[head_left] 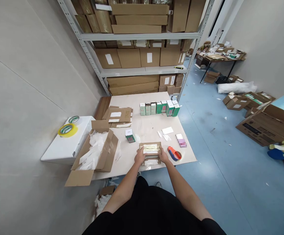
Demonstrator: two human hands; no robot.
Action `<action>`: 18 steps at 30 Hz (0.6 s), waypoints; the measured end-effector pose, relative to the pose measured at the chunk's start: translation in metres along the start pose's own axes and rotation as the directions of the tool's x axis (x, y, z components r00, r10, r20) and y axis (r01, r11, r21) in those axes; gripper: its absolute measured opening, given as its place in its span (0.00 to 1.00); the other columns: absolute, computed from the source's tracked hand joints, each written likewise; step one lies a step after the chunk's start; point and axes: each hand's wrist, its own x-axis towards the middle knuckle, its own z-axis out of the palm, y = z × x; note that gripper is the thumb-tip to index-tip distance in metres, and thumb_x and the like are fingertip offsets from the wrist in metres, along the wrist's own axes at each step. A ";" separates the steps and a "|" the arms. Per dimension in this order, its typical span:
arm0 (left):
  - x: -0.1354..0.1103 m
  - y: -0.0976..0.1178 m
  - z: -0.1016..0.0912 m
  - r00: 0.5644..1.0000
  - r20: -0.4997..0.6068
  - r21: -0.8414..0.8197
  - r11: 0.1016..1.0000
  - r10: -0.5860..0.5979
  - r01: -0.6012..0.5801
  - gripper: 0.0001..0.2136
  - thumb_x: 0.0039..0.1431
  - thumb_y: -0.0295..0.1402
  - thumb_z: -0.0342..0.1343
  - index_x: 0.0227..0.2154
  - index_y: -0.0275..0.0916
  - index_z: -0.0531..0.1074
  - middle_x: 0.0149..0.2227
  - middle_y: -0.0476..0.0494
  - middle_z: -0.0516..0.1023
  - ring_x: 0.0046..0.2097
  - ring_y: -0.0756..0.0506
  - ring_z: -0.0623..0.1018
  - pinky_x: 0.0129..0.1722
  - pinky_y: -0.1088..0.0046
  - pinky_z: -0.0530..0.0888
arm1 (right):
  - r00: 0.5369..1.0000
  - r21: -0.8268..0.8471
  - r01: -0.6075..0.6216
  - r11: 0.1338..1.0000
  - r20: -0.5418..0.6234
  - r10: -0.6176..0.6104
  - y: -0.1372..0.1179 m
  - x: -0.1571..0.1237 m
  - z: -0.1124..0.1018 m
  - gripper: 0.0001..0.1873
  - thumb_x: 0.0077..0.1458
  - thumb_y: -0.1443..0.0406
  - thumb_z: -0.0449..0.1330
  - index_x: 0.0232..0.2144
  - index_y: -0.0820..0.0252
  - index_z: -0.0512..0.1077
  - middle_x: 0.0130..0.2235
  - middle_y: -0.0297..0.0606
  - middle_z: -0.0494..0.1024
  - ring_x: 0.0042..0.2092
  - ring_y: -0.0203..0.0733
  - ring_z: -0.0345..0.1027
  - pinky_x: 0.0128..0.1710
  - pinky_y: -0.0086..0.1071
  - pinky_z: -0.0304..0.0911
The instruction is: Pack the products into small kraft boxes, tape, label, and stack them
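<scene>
A small open cardboard box [150, 145] lies near the front edge of the white table [147, 127], with a pale plastic-wrapped item [151, 148] inside. My left hand [140, 156] grips the box's left side. On the opposite side, my right hand [163, 155] holds the box. Both hands have their fingers curled against it. A red and blue tape dispenser [174, 153] rests just right of my right hand. A single green and white carton [130, 135] stands a little behind and left of the box.
A row of green and white cartons [159, 108] stands at the table's back. Flattened cardboard [117, 116] lies back left. An open box of white plastic bags [96, 153] sits at the left beside tape rolls [68, 129]. Shelves of brown boxes [137, 58] rise behind.
</scene>
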 end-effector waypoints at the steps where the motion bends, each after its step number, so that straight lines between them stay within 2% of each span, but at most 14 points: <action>1: 0.002 -0.003 -0.004 1.000 -0.012 -0.001 1.000 -0.014 0.014 0.32 0.66 0.44 0.53 0.72 0.50 0.54 0.67 0.36 0.67 0.63 0.35 0.72 0.57 0.61 0.70 | 0.999 0.035 0.030 0.999 0.016 -0.031 -0.006 0.005 0.001 0.36 0.58 0.62 0.59 0.68 0.57 0.62 0.54 0.46 0.80 0.53 0.52 0.76 0.55 0.41 0.68; 4: 0.007 -0.010 -0.013 0.999 -0.013 0.007 0.999 -0.035 0.035 0.31 0.67 0.44 0.52 0.71 0.52 0.56 0.69 0.40 0.65 0.63 0.36 0.72 0.58 0.63 0.70 | 0.993 0.097 0.112 0.989 0.032 -0.116 -0.019 0.016 0.000 0.35 0.56 0.61 0.60 0.66 0.56 0.66 0.60 0.44 0.76 0.60 0.51 0.71 0.61 0.42 0.64; 8: 0.009 -0.012 -0.015 0.999 0.003 0.063 0.997 -0.037 0.037 0.30 0.67 0.45 0.52 0.71 0.52 0.57 0.69 0.41 0.65 0.63 0.35 0.72 0.57 0.62 0.70 | 0.977 0.062 0.157 0.986 -0.153 -0.146 -0.015 0.019 -0.022 0.33 0.56 0.63 0.57 0.65 0.59 0.67 0.63 0.45 0.72 0.66 0.50 0.62 0.67 0.42 0.57; 10: 0.011 -0.010 -0.016 0.999 0.015 0.108 0.993 -0.051 0.049 0.31 0.68 0.46 0.51 0.71 0.53 0.56 0.68 0.41 0.66 0.63 0.35 0.73 0.56 0.62 0.71 | 0.958 0.041 0.096 0.994 -0.276 -0.081 -0.001 0.020 -0.041 0.31 0.56 0.63 0.55 0.63 0.61 0.68 0.63 0.47 0.72 0.66 0.49 0.62 0.67 0.41 0.57; 13: 0.017 -0.006 -0.019 0.996 0.041 0.167 0.984 -0.075 0.067 0.31 0.68 0.47 0.50 0.72 0.53 0.55 0.68 0.41 0.66 0.63 0.34 0.73 0.56 0.60 0.72 | 0.906 0.045 -0.109 0.993 -0.406 0.118 0.029 0.020 -0.072 0.27 0.56 0.61 0.55 0.57 0.65 0.73 0.58 0.51 0.76 0.60 0.51 0.69 0.59 0.38 0.63; 16: 0.020 -0.001 -0.022 0.994 0.048 0.198 0.976 -0.100 0.089 0.32 0.67 0.49 0.51 0.71 0.53 0.56 0.67 0.41 0.68 0.63 0.33 0.73 0.56 0.58 0.72 | 0.892 0.027 -0.267 0.963 -0.371 0.258 0.061 0.018 -0.089 0.18 0.53 0.59 0.59 0.43 0.63 0.78 0.46 0.49 0.82 0.49 0.51 0.75 0.45 0.34 0.68; 18: 0.020 0.000 -0.024 0.993 0.036 0.204 0.974 -0.110 0.100 0.32 0.66 0.50 0.51 0.71 0.54 0.57 0.67 0.43 0.69 0.63 0.33 0.73 0.57 0.59 0.72 | 0.911 0.007 -0.285 0.959 -0.308 0.273 0.078 0.015 -0.089 0.10 0.50 0.60 0.62 0.32 0.60 0.77 0.40 0.45 0.82 0.45 0.49 0.76 0.39 0.31 0.66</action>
